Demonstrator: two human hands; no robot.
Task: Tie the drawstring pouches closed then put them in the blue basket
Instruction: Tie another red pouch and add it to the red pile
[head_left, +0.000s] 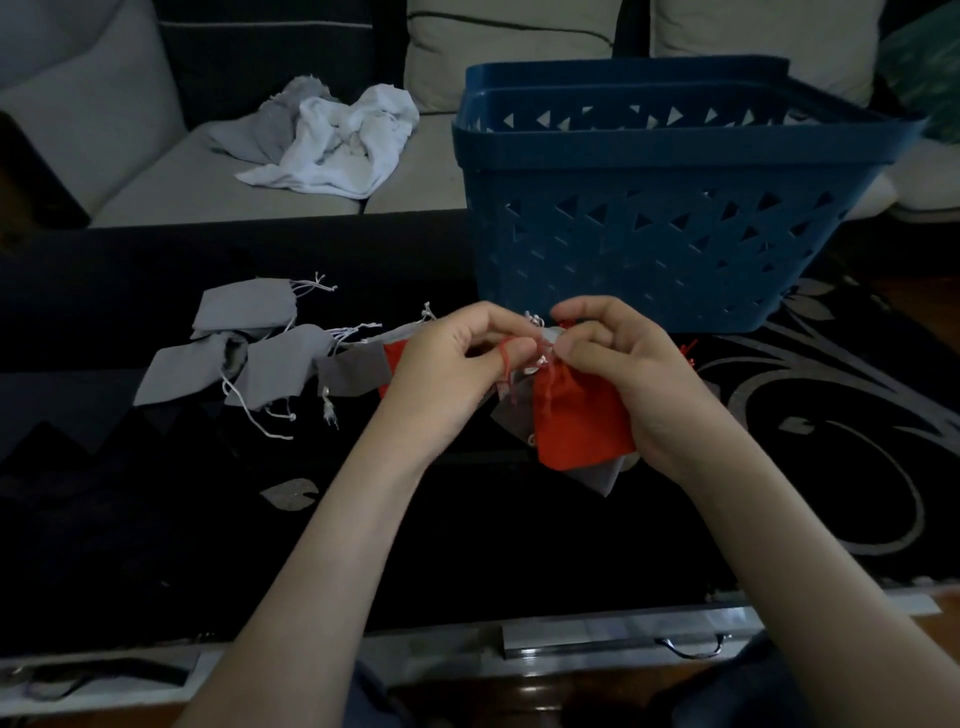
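From the head camera, just before the blue basket (649, 239), left hand (452, 374) and right hand (618, 364) each pinch the red drawstring (506, 358) at the neck of a red pouch (576, 415), light limp cloth probably best handled by its cords, above a dark table (156, 519), grey pouches (249, 353) lying left of the basket, a sofa (156, 171) behind it.
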